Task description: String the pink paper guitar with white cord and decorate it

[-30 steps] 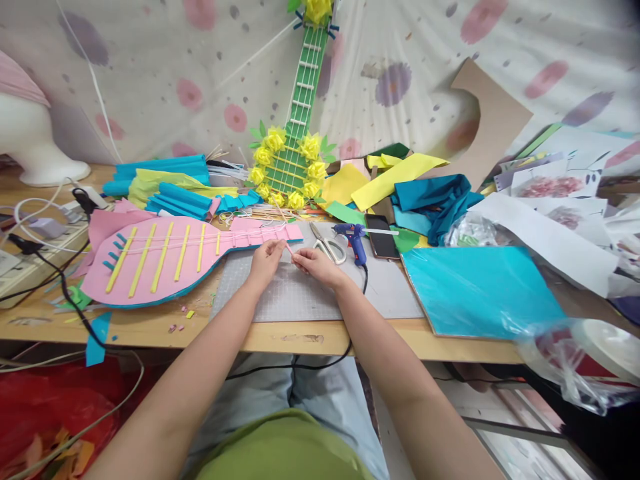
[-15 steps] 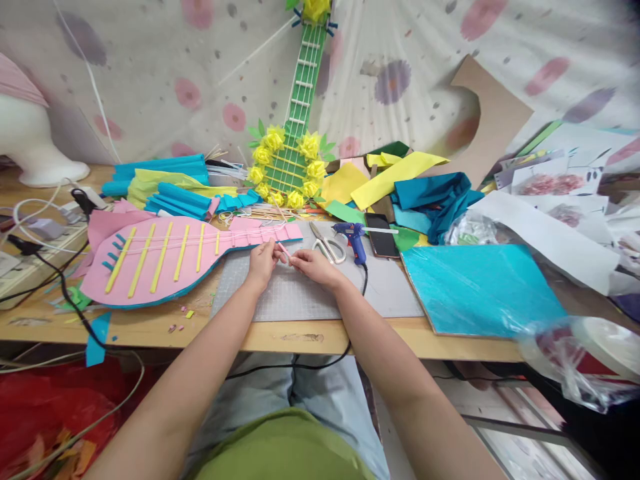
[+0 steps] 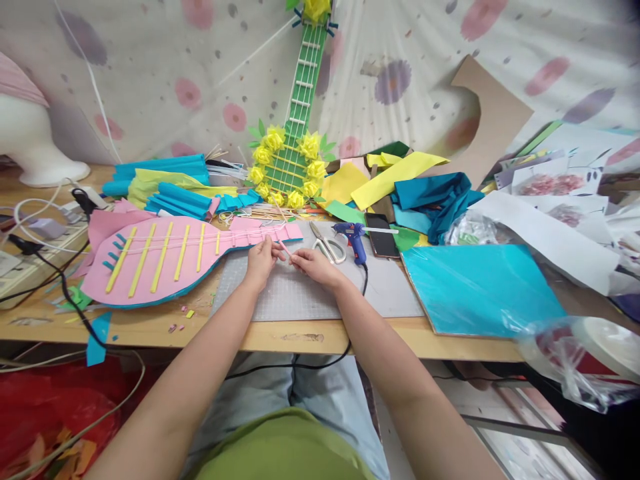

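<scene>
Between my two hands, over the grey cutting mat (image 3: pixel 295 297), is a thin pink paper stick (image 3: pixel 285 248). My right hand (image 3: pixel 317 265) pinches its lower end. My left hand (image 3: pixel 261 261) has its fingers bent together against the stick's left side; its exact grip is partly hidden. Just behind and left of my hands lies a pink paper guitar shape (image 3: pixel 145 260) with a blue edge, yellow bars and white strings. Scissors (image 3: pixel 327 244) with white handles lie beyond my right hand. A blue glue gun (image 3: pixel 356 241) rests beside them, its cable trailing off the table.
A green paper guitar (image 3: pixel 295 153) with yellow flowers leans against the back curtain. A phone (image 3: pixel 383 235) lies by the glue gun. To the right is a blue wrapped board (image 3: pixel 483 290). Power strips (image 3: pixel 47 260) with cables crowd the left, and coloured paper (image 3: pixel 400 180) is heaped behind.
My left fingers have shifted slightly left, showing more of the pink stick. My right hand has hardly moved, and the things on the table lie as before.
</scene>
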The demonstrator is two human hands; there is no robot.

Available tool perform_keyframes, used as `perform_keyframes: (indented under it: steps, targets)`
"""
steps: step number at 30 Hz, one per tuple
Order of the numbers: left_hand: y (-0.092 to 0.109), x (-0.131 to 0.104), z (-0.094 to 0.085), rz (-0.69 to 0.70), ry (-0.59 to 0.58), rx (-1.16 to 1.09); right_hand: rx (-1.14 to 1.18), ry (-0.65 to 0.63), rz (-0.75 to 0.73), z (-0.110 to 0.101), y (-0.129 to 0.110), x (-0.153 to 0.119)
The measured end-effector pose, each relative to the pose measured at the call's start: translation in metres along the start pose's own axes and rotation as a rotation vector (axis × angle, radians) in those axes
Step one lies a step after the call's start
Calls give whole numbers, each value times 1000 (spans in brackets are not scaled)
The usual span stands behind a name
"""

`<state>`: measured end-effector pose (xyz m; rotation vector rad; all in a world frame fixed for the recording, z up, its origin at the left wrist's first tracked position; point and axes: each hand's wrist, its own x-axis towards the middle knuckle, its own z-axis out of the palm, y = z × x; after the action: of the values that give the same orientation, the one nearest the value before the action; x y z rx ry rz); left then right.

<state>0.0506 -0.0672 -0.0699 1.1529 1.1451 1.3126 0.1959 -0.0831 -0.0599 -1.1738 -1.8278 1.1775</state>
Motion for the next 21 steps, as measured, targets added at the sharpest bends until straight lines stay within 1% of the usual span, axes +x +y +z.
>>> perform_keyframes:
  steps: [2, 6, 8, 11, 13, 16, 17, 19, 21]
  targets:
    - [1, -1, 1, -4, -42, -9, 34, -2, 3, 0, 2, 1]
    - [2, -5, 5, 50, -176, 42, 51, 21, 19, 1, 4, 3]
    - [0, -5, 5, 53, -177, 39, 28, 30, 40, 1, 3, 4]
    - [0, -3, 3, 40, -119, -17, -46, 60, 85, -8, -1, 1]
    - [1, -1, 0, 31, -98, -39, -184, 139, 137, -19, -5, -4]
    - [2, 1, -2, 46, -114, -4, -571, 343, 242, -36, -9, -12]
    - [2, 2, -3, 65, -128, 30, -703, 391, 274, -39, -10, -14]
    - [0, 2, -4, 139, -171, 130, -908, 426, 335, -40, -9, -14]
    - [-2, 3, -5, 254, -219, 264, -1033, 414, 391, -37, -8, -10]
